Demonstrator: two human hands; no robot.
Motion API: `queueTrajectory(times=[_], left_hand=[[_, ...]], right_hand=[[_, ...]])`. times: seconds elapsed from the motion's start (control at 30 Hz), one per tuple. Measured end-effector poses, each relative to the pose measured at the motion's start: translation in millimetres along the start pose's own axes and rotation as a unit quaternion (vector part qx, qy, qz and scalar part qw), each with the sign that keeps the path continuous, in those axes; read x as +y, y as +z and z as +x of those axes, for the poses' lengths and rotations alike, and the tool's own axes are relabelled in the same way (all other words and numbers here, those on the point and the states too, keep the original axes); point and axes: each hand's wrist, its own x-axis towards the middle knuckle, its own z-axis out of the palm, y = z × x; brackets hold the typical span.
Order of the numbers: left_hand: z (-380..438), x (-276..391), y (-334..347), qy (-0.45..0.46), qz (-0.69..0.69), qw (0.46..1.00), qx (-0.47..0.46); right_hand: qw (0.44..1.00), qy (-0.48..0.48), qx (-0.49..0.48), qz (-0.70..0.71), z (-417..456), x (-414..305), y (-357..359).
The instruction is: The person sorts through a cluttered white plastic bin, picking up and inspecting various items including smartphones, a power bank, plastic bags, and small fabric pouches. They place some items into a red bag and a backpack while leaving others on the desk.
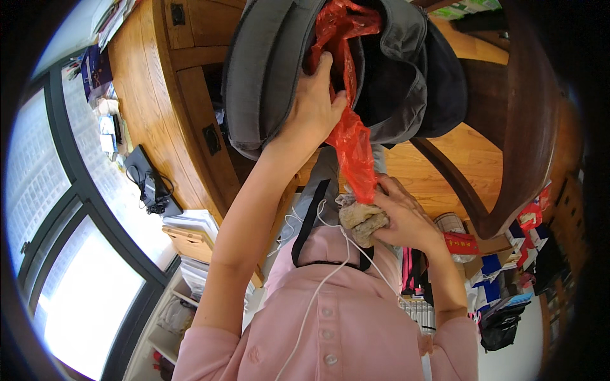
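Observation:
A grey fabric backpack [267, 71] stands unzipped before me, with a thin red plastic bag [355, 147] trailing out of its mouth. My left hand [310, 109] reaches into the opening and grips the red bag between thumb and fingers; some fingertips are hidden. Lower down, in front of my waist, my right hand [410, 216] holds a crumpled beige cloth bundle [360, 216]. The tapered lower end of the red bag touches this bundle. What the cloth is exactly cannot be made out.
A dark wooden chair [529, 124] stands at the right. Left is a wooden desk [138, 90], with a laptop and power adapter [155, 185] by the window. White cables [310, 319] hang across my shirt. Boxes and a red packet [460, 243] lie at lower right.

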Motion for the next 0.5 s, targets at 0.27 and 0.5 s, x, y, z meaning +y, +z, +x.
queueTrajectory(times=[0.27,0.5], left_hand=[[-4.8,-28.8,3.9,0.025,-0.101,0.992,0.071],[-47.6,-17.6,-18.0,0.049,-0.137,0.986,0.081]], right_hand=[[0.999,-0.009,-0.03,-0.022,0.6,1.7,6.9],[0.993,0.064,0.099,-0.018,-6.2,1.1,-40.7]])
